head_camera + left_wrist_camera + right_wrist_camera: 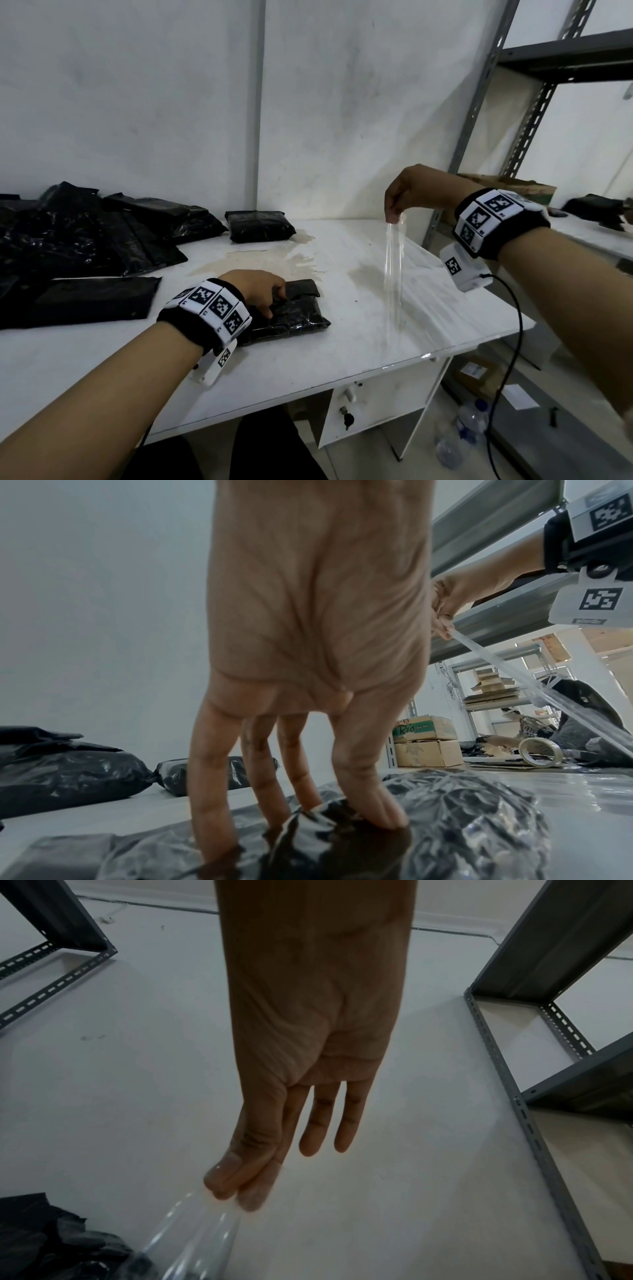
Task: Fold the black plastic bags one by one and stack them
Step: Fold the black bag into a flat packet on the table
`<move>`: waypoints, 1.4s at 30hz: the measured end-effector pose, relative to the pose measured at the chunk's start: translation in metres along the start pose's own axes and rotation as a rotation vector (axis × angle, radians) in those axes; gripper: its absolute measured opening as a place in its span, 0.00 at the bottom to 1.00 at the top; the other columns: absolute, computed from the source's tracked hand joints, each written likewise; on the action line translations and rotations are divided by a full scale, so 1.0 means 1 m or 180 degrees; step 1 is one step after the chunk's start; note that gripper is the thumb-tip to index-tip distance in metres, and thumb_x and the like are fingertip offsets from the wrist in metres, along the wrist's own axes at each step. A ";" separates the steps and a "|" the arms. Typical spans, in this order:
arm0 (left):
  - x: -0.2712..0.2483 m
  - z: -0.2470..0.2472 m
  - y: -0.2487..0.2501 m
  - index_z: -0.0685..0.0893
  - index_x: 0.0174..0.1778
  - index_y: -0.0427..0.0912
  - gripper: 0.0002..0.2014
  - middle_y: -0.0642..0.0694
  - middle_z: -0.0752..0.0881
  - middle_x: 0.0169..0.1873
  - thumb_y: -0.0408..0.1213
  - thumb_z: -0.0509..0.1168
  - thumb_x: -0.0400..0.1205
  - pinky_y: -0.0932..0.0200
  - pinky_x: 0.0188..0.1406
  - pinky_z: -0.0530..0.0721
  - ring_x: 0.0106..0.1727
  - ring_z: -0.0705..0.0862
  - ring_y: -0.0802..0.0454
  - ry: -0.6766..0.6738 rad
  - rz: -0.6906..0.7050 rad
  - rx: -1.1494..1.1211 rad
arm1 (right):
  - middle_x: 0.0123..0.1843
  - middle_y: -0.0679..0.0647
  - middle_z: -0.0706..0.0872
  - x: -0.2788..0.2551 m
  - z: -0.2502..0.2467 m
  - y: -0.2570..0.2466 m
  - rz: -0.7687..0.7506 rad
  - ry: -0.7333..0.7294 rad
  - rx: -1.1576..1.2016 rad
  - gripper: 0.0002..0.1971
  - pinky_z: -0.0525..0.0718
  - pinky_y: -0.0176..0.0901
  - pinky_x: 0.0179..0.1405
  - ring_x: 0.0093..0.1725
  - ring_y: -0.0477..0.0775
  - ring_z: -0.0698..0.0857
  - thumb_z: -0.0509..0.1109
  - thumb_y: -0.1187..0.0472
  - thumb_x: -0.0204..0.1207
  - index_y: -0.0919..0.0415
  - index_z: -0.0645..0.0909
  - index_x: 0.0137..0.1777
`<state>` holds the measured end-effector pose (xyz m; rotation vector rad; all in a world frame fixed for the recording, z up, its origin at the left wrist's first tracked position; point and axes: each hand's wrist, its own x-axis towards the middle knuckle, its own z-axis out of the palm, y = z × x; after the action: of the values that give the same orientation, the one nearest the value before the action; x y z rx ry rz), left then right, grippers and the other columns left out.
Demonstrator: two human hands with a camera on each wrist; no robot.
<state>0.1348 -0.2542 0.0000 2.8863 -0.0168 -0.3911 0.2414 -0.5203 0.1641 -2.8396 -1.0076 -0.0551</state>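
A folded black bag bundle (294, 317) lies on the white table (342, 363) in front of me. My left hand (270, 298) presses down on it; in the left wrist view the fingertips (383, 815) push into the crinkled black plastic (462, 818). My right hand (394, 214) is raised over the table's right side and pinches the top of a clear plastic sleeve (394, 270) between thumb and forefinger (226, 1183). The sleeve (192, 1240) hangs down to the tabletop. A finished folded bundle (258, 226) sits by the wall.
A heap of unfolded black bags (85, 236) covers the table's left, with one flat bag (92, 303) nearer me. A grey metal rack (486, 113) stands at the right. Cardboard boxes (424, 739) and a tape roll (539, 752) lie beyond. Water bottles (471, 423) stand on the floor.
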 end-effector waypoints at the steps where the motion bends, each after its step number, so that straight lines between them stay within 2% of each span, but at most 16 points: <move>1: 0.000 0.000 0.000 0.77 0.68 0.47 0.24 0.47 0.78 0.67 0.31 0.72 0.76 0.51 0.67 0.74 0.68 0.76 0.46 0.0007 -0.0006 0.0003 | 0.38 0.43 0.91 0.000 0.000 -0.001 -0.0006 -0.0005 -0.0011 0.09 0.83 0.60 0.62 0.51 0.50 0.87 0.74 0.65 0.67 0.48 0.90 0.34; 4: 0.001 0.001 -0.001 0.77 0.68 0.48 0.24 0.47 0.78 0.67 0.31 0.72 0.76 0.51 0.66 0.74 0.68 0.76 0.47 0.0011 -0.0012 -0.0014 | 0.37 0.45 0.91 -0.004 -0.003 -0.006 -0.0073 0.0061 -0.0025 0.10 0.83 0.56 0.62 0.48 0.47 0.87 0.74 0.66 0.67 0.50 0.90 0.34; 6: 0.002 0.002 -0.002 0.77 0.68 0.48 0.24 0.47 0.79 0.67 0.31 0.72 0.76 0.52 0.65 0.74 0.67 0.77 0.47 -0.0016 -0.0010 -0.0033 | 0.39 0.51 0.92 -0.009 -0.025 -0.010 -0.0197 0.0450 0.0054 0.10 0.83 0.55 0.61 0.45 0.51 0.88 0.74 0.68 0.68 0.52 0.90 0.35; 8: 0.001 0.001 -0.003 0.77 0.69 0.48 0.25 0.47 0.79 0.67 0.31 0.72 0.76 0.53 0.64 0.74 0.67 0.77 0.47 -0.0026 -0.0024 -0.0039 | 0.40 0.55 0.92 -0.015 -0.065 -0.022 -0.0231 0.0848 0.0032 0.07 0.83 0.53 0.60 0.44 0.53 0.88 0.76 0.66 0.68 0.51 0.90 0.38; 12: -0.004 -0.002 -0.002 0.76 0.71 0.50 0.25 0.48 0.78 0.68 0.33 0.71 0.78 0.55 0.62 0.72 0.68 0.76 0.48 -0.0028 -0.0009 -0.0008 | 0.41 0.49 0.90 -0.015 -0.116 -0.053 -0.0249 0.0969 -0.0260 0.04 0.81 0.42 0.51 0.44 0.46 0.85 0.78 0.61 0.69 0.51 0.91 0.42; 14: -0.006 -0.002 -0.005 0.75 0.72 0.51 0.26 0.48 0.77 0.69 0.34 0.71 0.78 0.55 0.62 0.72 0.68 0.76 0.48 -0.0027 0.0019 -0.0031 | 0.39 0.46 0.90 -0.005 -0.113 -0.068 -0.0348 0.0891 -0.0218 0.04 0.81 0.43 0.53 0.43 0.44 0.84 0.78 0.60 0.68 0.49 0.91 0.41; 18: -0.009 0.001 -0.012 0.78 0.71 0.53 0.25 0.49 0.73 0.64 0.36 0.71 0.77 0.55 0.66 0.73 0.67 0.75 0.48 0.0101 0.0103 -0.0203 | 0.39 0.50 0.91 0.020 -0.090 -0.077 -0.0385 0.0747 -0.0027 0.03 0.83 0.48 0.57 0.44 0.47 0.87 0.80 0.58 0.66 0.49 0.91 0.38; 20: -0.008 0.003 -0.015 0.82 0.68 0.49 0.22 0.51 0.77 0.58 0.35 0.70 0.76 0.61 0.64 0.74 0.61 0.77 0.52 0.0200 0.0242 -0.0473 | 0.37 0.48 0.91 0.032 -0.079 -0.079 -0.0412 0.0661 0.0033 0.03 0.83 0.48 0.56 0.45 0.46 0.87 0.80 0.58 0.66 0.48 0.91 0.36; 22: -0.004 0.007 -0.017 0.86 0.63 0.45 0.17 0.50 0.84 0.57 0.34 0.68 0.78 0.66 0.60 0.75 0.56 0.79 0.57 0.0338 0.0352 -0.0732 | 0.36 0.44 0.91 0.042 -0.070 -0.083 -0.0449 0.0559 0.0082 0.04 0.82 0.47 0.53 0.44 0.43 0.87 0.79 0.58 0.66 0.47 0.90 0.35; 25: 0.002 0.011 -0.020 0.89 0.56 0.41 0.11 0.48 0.87 0.57 0.39 0.65 0.82 0.66 0.59 0.75 0.59 0.83 0.54 0.0535 0.0259 -0.0917 | 0.36 0.42 0.91 0.052 -0.061 -0.088 -0.0477 0.0469 0.0182 0.04 0.83 0.48 0.56 0.42 0.40 0.86 0.78 0.59 0.67 0.48 0.90 0.36; 27: 0.005 0.012 -0.022 0.88 0.56 0.41 0.11 0.47 0.87 0.57 0.40 0.66 0.82 0.65 0.58 0.75 0.60 0.82 0.53 0.0577 0.0204 -0.1010 | 0.36 0.42 0.91 0.056 -0.058 -0.090 -0.0500 0.0433 0.0247 0.04 0.83 0.49 0.57 0.39 0.37 0.85 0.78 0.59 0.68 0.48 0.90 0.36; 29: 0.007 0.013 -0.023 0.86 0.56 0.41 0.09 0.46 0.86 0.56 0.38 0.66 0.82 0.65 0.53 0.76 0.56 0.82 0.52 0.0613 0.0187 -0.1110 | 0.37 0.42 0.91 0.059 -0.056 -0.092 -0.0537 0.0399 0.0321 0.04 0.83 0.47 0.55 0.39 0.36 0.84 0.77 0.59 0.70 0.48 0.90 0.38; 32: 0.012 0.015 -0.026 0.80 0.45 0.44 0.03 0.44 0.86 0.46 0.34 0.62 0.84 0.63 0.43 0.80 0.46 0.82 0.50 0.0673 0.0084 -0.1572 | 0.39 0.44 0.92 0.063 -0.053 -0.094 -0.0590 0.0304 0.0508 0.04 0.79 0.43 0.47 0.40 0.37 0.85 0.75 0.60 0.72 0.50 0.90 0.41; 35: 0.016 0.016 -0.029 0.76 0.38 0.46 0.08 0.43 0.85 0.43 0.34 0.62 0.83 0.62 0.41 0.83 0.44 0.85 0.48 0.0696 -0.0063 -0.1815 | 0.41 0.45 0.92 0.068 -0.050 -0.099 -0.0653 0.0243 0.0613 0.04 0.78 0.39 0.45 0.41 0.38 0.85 0.75 0.59 0.73 0.51 0.90 0.43; 39: 0.017 0.015 -0.030 0.75 0.40 0.45 0.07 0.45 0.82 0.42 0.33 0.61 0.84 0.61 0.40 0.84 0.40 0.85 0.51 0.0723 -0.0124 -0.2027 | 0.41 0.45 0.92 0.073 -0.047 -0.105 -0.0720 0.0190 0.0767 0.03 0.79 0.37 0.45 0.42 0.38 0.87 0.76 0.58 0.72 0.49 0.90 0.43; 42: 0.017 0.014 -0.028 0.74 0.48 0.42 0.01 0.47 0.80 0.41 0.33 0.60 0.84 0.64 0.36 0.83 0.36 0.84 0.55 0.0691 -0.0179 -0.2277 | 0.42 0.44 0.92 0.077 -0.045 -0.109 -0.0756 0.0170 0.0799 0.02 0.79 0.37 0.46 0.44 0.37 0.88 0.76 0.57 0.73 0.49 0.90 0.43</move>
<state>0.1465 -0.2304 -0.0242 2.2046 0.1989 -0.0617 0.2330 -0.3937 0.2261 -2.4716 -1.2392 -0.0249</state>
